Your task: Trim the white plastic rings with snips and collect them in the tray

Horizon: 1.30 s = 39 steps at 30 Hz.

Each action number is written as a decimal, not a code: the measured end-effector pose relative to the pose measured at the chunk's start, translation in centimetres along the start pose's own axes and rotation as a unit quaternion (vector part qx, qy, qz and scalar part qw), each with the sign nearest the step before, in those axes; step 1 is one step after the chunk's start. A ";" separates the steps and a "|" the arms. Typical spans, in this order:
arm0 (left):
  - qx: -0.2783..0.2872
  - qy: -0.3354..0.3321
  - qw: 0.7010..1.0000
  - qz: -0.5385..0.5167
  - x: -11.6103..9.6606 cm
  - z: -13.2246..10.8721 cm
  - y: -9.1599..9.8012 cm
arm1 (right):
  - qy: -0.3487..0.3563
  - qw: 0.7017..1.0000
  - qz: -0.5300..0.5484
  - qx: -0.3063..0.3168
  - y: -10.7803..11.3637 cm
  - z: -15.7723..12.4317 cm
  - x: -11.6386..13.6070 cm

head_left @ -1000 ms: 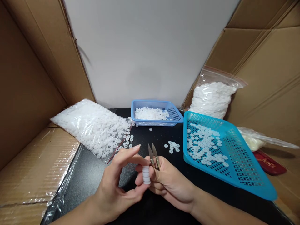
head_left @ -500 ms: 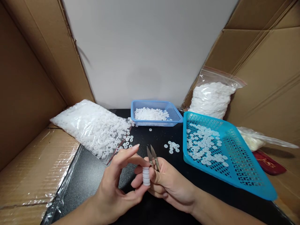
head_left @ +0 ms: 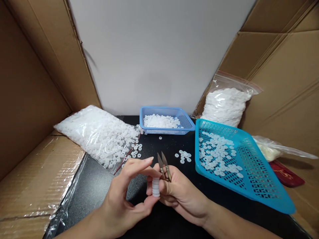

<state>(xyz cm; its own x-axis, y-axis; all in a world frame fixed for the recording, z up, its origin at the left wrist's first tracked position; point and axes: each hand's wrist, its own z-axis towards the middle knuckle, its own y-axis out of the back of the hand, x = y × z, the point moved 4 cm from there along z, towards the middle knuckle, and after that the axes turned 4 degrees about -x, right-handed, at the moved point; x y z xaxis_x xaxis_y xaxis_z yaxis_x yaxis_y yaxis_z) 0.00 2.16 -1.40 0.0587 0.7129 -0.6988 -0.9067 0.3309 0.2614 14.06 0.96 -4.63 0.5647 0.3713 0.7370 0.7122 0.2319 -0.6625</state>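
Note:
Between the thumb and forefinger of my left hand (head_left: pixel 122 196) stands a short upright stack of white plastic rings (head_left: pixel 156 188), pinched at its top and bottom. My right hand (head_left: pixel 183 194) holds a pair of thread snips (head_left: pixel 163 166), their two pointed blades apart and aimed up and away. The right thumb lies against the side of the stack, with other fingers partly hidden behind it. Several loose white rings (head_left: pixel 183 156) lie on the black table beyond my right hand.
A plastic bag of white rings (head_left: pixel 94 139) spills at the left. Behind stands a blue-violet basket (head_left: pixel 166 131) with rings. To the right are a turquoise basket (head_left: pixel 264 202) holding rings, a bag of white pieces (head_left: pixel 225 104), a small bag (head_left: pixel 269 149) and a red item (head_left: pixel 287 174). Cardboard walls flank the table.
The snips and the fingers of my right hand have shifted slightly and drawn closer around the stack. My left hand keeps its pinch, its forefinger a little further right.

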 end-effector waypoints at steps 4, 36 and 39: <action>-0.002 -0.010 1.000 0.010 0.0 0.2 0.2 | 0.008 1.000 -0.010 0.009 0.1 0.0 -0.1; 0.029 -0.012 0.999 0.024 0.0 0.9 0.6 | 0.037 0.997 0.008 -0.060 0.3 0.0 1.0; 0.023 -0.065 0.995 0.065 -0.1 0.8 0.8 | 0.041 0.996 0.008 -0.074 0.3 0.0 1.1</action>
<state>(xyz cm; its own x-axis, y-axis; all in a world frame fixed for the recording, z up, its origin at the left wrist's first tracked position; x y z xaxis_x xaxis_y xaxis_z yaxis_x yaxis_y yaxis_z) -0.43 2.81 -0.58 -0.0022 0.8248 -0.5654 -0.8900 0.2562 0.3773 14.92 1.47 -4.01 0.6041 0.2972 0.7394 0.7536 0.0887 -0.6514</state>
